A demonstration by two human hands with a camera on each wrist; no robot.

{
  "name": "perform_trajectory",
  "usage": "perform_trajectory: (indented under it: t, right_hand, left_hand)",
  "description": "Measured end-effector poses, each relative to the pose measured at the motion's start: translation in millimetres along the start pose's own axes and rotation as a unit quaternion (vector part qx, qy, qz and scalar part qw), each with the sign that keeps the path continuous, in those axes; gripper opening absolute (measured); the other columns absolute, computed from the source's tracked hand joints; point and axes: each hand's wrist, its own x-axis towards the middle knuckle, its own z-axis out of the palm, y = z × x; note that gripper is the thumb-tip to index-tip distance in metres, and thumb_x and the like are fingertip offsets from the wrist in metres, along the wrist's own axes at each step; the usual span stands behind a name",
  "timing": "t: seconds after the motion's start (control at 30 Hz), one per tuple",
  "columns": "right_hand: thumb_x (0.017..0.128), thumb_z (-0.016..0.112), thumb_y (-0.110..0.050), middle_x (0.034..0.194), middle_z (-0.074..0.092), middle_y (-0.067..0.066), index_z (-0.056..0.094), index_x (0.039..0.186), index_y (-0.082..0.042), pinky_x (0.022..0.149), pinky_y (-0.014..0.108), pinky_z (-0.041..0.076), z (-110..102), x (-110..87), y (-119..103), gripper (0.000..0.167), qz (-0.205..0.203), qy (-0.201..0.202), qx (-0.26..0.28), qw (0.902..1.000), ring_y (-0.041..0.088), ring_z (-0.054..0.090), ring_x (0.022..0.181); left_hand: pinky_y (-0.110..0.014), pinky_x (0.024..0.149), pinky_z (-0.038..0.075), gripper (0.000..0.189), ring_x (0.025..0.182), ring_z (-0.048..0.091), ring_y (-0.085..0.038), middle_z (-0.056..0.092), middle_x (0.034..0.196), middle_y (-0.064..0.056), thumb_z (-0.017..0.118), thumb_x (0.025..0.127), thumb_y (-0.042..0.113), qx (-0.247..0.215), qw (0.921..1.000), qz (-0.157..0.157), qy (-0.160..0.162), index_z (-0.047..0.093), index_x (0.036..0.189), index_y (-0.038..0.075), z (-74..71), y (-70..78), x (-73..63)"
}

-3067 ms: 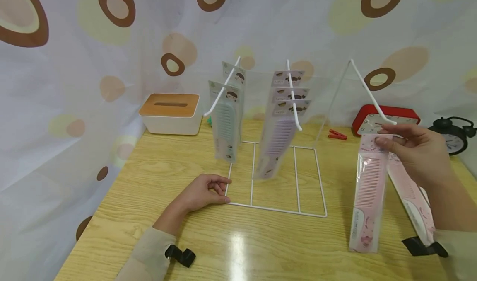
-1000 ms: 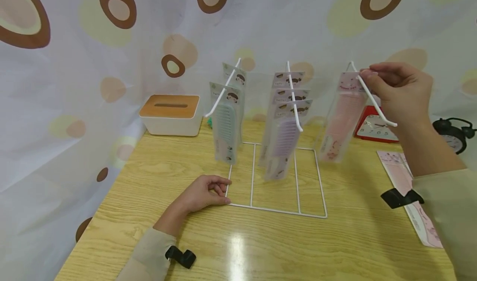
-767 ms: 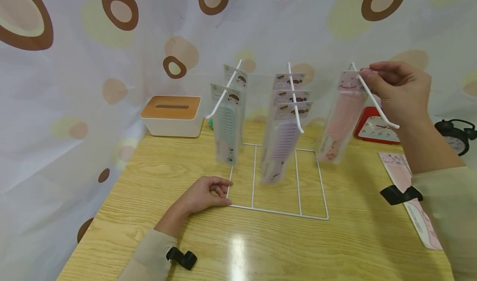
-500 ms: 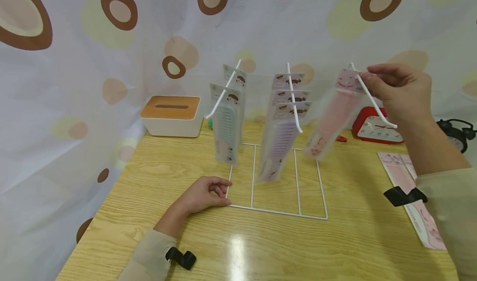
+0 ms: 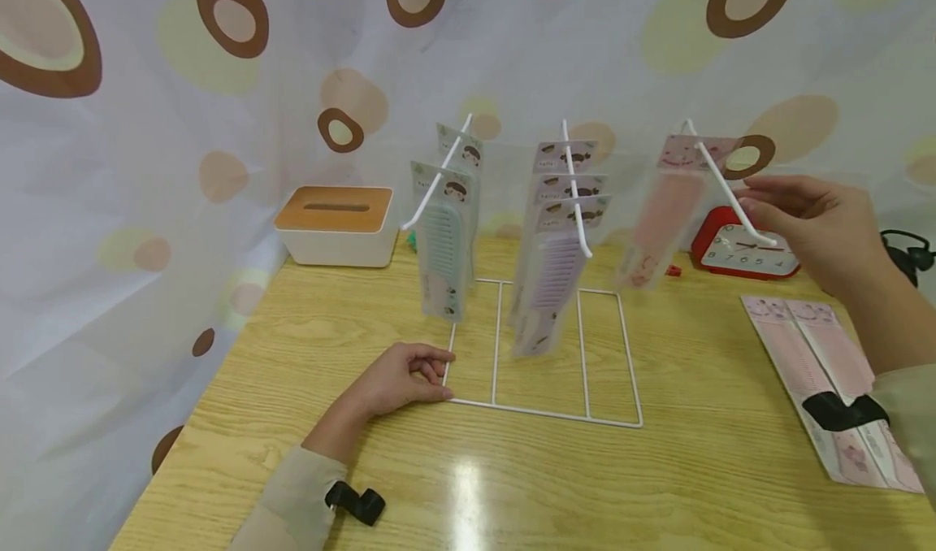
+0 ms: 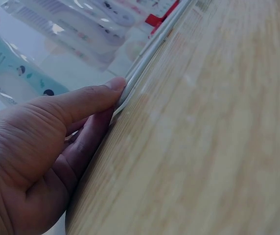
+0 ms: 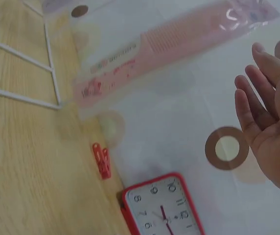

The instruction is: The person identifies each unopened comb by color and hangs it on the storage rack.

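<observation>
A white wire display rack [image 5: 539,409] stands on the table, three hooked arms rising over its base. Its front left base corner is pinched between thumb and fingers of my left hand [image 5: 406,378]; the left wrist view shows the thumb [image 6: 93,102] on the wire. From the right arm hangs a packaged pink comb [image 5: 667,210], slanting and blurred. My right hand [image 5: 822,218] is just right of that arm, apart from the comb, fingers extended and holding nothing. Packaged purple combs [image 5: 557,275] hang on the middle arm, green combs [image 5: 443,242] on the left.
Two packaged pink combs [image 5: 812,356] lie side by side at the right, partly behind my right wrist strap. Behind are a red clock [image 5: 746,250], a black alarm clock [image 5: 917,254], a red clip [image 7: 102,160] and a tissue box [image 5: 336,224] with a wooden lid.
My right hand brought a pink comb up onto the right arm, let go of it and drew back down and right. The comb swings. My left hand stays at the rack's corner.
</observation>
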Motion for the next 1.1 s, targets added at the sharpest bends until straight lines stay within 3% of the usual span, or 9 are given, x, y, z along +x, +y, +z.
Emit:
perform_trajectory:
  t: [0.17,0.3,0.6,0.7,0.8,0.9,1.03,1.1]
  right_hand:
    - [0.097,0.066,-0.021,0.1,0.065,-0.035,0.062,0.136,-0.014,0.066,0.006,0.048,-16.7,-3.8,39.8,0.041,-0.013,-0.012,-0.087,0.996,-0.015,0.061,0.09]
    - [0.097,0.066,-0.025,0.095,0.062,-0.039,0.062,0.133,-0.015,0.065,0.006,0.047,-28.8,-7.6,71.1,0.038,0.001,-0.014,-0.129,0.9915,-0.017,0.06,0.083]
    - [0.098,0.064,-0.028,0.098,0.058,-0.043,0.052,0.143,-0.008,0.069,0.005,0.048,-38.4,-11.5,135.3,0.051,0.035,-0.034,-0.134,0.9897,-0.021,0.057,0.087]
    - [0.098,0.064,-0.033,0.096,0.053,-0.047,0.053,0.143,-0.007,0.066,0.009,0.047,-43.2,-15.7,156.2,0.053,0.038,-0.04,-0.178,0.9826,-0.021,0.052,0.085]
    - [0.097,0.065,-0.038,0.097,0.046,-0.046,0.055,0.14,-0.007,0.061,0.017,0.046,-48.5,-21.3,176.3,0.054,0.053,-0.047,-0.236,0.9692,-0.015,0.046,0.084]
    - [0.095,0.067,-0.042,0.118,0.058,-0.018,0.054,0.141,-0.007,0.06,0.022,0.043,-52.7,-23.6,191.0,0.06,0.072,-0.075,-0.293,0.9505,0.002,0.048,0.091]
    - [0.092,0.072,-0.04,0.139,0.045,0.033,0.044,0.147,0.0,0.064,0.021,0.042,-55.5,-17.1,197.4,0.074,0.063,-0.132,-0.33,0.9327,0.029,0.055,0.095]
    - [0.09,0.075,-0.038,0.138,0.044,0.037,0.042,0.147,0.003,0.063,0.021,0.041,-55.0,-12.2,196.5,0.078,0.052,-0.149,-0.335,0.9287,0.031,0.056,0.09]
  left_hand:
    - [-0.024,0.079,0.053,0.052,0.083,0.064,-0.015,0.066,0.097,-0.01,0.084,0.081,0.015,-0.001,1.0,0.0,0.002,0.066,0.128,0.003,-0.5,-1.8,-1.0]
    - [-0.024,0.079,0.053,0.051,0.082,0.065,-0.014,0.066,0.096,-0.007,0.084,0.081,0.016,0.0,1.0,0.0,0.002,0.066,0.128,0.005,-1.5,-2.2,-0.7]
    - [-0.024,0.08,0.054,0.051,0.084,0.065,-0.015,0.066,0.096,-0.005,0.085,0.08,0.015,-0.003,0.9999,-0.012,0.009,0.067,0.127,0.008,-2.7,0.3,-0.6]
    - [-0.025,0.08,0.054,0.052,0.084,0.066,-0.014,0.067,0.096,-0.005,0.085,0.08,0.015,-0.004,0.9999,-0.009,0.006,0.067,0.128,0.007,-1.0,1.3,0.3]
    - [-0.025,0.081,0.054,0.052,0.084,0.066,-0.014,0.067,0.096,-0.005,0.085,0.08,0.016,-0.002,1.0,-0.004,0.0,0.066,0.128,0.006,1.2,2.0,1.3]
    - [-0.024,0.081,0.053,0.052,0.084,0.066,-0.014,0.067,0.096,-0.005,0.085,0.081,0.016,-0.001,1.0,-0.007,-0.002,0.066,0.129,0.007,2.6,1.5,1.8]
    - [-0.025,0.08,0.053,0.052,0.083,0.065,-0.014,0.067,0.095,-0.005,0.085,0.081,0.016,-0.002,0.9999,-0.012,0.003,0.066,0.128,0.007,2.0,0.7,1.3]
    - [-0.025,0.08,0.053,0.051,0.083,0.065,-0.015,0.067,0.095,-0.006,0.085,0.08,0.015,-0.004,0.9999,-0.013,0.005,0.067,0.127,0.006,1.2,0.3,0.8]
